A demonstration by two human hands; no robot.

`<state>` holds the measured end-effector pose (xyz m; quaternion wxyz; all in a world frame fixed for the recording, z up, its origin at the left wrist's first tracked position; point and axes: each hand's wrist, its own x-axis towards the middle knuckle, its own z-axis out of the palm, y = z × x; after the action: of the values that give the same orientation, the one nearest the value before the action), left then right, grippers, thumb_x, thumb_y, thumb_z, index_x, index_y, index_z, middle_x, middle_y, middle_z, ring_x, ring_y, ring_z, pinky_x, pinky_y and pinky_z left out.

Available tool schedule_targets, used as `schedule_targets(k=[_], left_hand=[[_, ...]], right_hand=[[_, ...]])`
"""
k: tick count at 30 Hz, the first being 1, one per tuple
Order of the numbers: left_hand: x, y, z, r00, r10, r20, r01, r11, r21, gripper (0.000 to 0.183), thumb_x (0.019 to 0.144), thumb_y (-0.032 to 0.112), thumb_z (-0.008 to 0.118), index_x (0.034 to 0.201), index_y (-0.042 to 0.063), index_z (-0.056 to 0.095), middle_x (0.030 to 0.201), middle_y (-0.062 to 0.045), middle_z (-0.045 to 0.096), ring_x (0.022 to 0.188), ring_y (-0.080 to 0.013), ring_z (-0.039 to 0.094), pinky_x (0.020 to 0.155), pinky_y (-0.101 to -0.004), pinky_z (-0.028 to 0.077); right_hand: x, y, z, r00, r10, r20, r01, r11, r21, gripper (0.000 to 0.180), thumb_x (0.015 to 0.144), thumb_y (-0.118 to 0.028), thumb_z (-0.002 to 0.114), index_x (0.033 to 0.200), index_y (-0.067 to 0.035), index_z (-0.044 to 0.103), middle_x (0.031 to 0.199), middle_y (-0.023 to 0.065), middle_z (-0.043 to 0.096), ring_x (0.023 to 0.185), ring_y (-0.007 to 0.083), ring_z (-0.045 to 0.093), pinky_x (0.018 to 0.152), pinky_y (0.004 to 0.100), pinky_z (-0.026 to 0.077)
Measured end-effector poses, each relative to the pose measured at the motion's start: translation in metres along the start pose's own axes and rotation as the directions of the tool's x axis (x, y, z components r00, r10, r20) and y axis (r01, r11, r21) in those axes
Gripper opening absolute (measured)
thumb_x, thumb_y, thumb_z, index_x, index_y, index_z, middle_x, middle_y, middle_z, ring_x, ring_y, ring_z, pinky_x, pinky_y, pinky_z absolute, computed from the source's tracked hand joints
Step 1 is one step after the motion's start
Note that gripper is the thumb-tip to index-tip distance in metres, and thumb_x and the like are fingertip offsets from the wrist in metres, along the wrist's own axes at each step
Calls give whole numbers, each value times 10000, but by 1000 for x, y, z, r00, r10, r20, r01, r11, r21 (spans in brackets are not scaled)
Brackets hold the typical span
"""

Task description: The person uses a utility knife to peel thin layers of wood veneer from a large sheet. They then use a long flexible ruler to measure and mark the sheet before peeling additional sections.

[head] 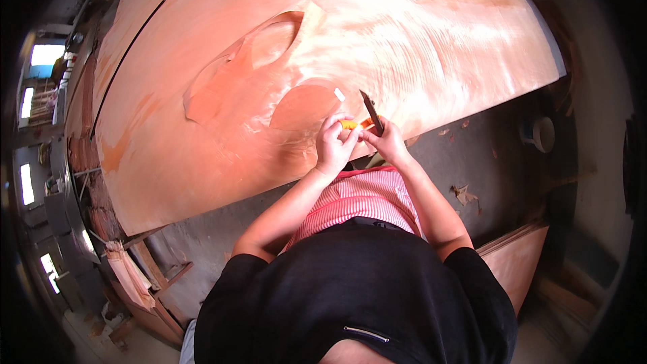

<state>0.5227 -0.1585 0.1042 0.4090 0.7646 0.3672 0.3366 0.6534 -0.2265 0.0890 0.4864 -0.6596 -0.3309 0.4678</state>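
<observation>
Over the near edge of a large wood veneer sheet (212,172), my two hands meet. My left hand (334,149) pinches a yellow plastic piece (349,124), which looks like a utility knife handle. My right hand (390,142) grips a dark, narrow knife part (371,111) with a slanted tip pointing away from me. An orange part (368,124) spans the gap between the fingers; whether it joins the yellow piece, I cannot tell. Just beyond the hands lie a rounded veneer piece (306,106) and a small white rectangular piece (339,94).
A loose veneer scrap (217,91) with a curved cut-out lies farther left on the sheet. A dark line (146,20) crosses the sheet's left side. On the floor at right are a white bucket (543,134) and a torn scrap (464,195). Stacked panels (520,263) stand behind right.
</observation>
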Motion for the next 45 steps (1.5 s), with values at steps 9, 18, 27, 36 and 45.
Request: schedule_targets(k=[9,18,27,36,45], left_hand=[[-18,-38,-47,999,37,5,-37,953,302,292,746,197,593,964,6,558,1076,-112,508,921,-258,527,759,-323,439],[-42,-92,-77,977,-114,180,-52,691,721,648,736,386,574,1204,-23,392,1353,-147,233,1254,-272,214,1007,-466,161],[-48,-94,-83,980,-126,153,-38,642,766,638,720,386,587,1182,-21,421,1325,-115,292,1229,-238,261,1008,-465,167],[-51,-92,-84,980,-136,144,-14,676,737,581,722,331,598,1138,-44,443,1296,-163,303,1218,-269,274,997,-459,195],[-73,-111,-113,1000,5,-24,12,758,652,482,732,208,574,1136,-24,447,1219,-166,397,1099,-313,405,929,-393,325]], right_hand=[[-7,14,10,960,134,247,-75,969,-237,192,821,-217,555,809,-25,561,568,17,541,508,89,501,480,250,401],[-2,14,17,926,252,282,-212,963,-167,176,819,-201,561,792,-30,531,549,-16,486,454,61,427,417,227,349],[46,26,64,933,145,329,-90,980,-176,200,804,-234,572,822,-35,562,559,0,513,470,90,463,445,250,387],[105,2,137,890,118,441,1,965,-261,229,770,-256,612,695,-44,574,538,2,516,480,89,464,448,253,379],[122,-6,173,854,249,457,-63,921,-384,216,689,-231,661,734,-30,598,598,51,597,538,144,569,505,266,445]])
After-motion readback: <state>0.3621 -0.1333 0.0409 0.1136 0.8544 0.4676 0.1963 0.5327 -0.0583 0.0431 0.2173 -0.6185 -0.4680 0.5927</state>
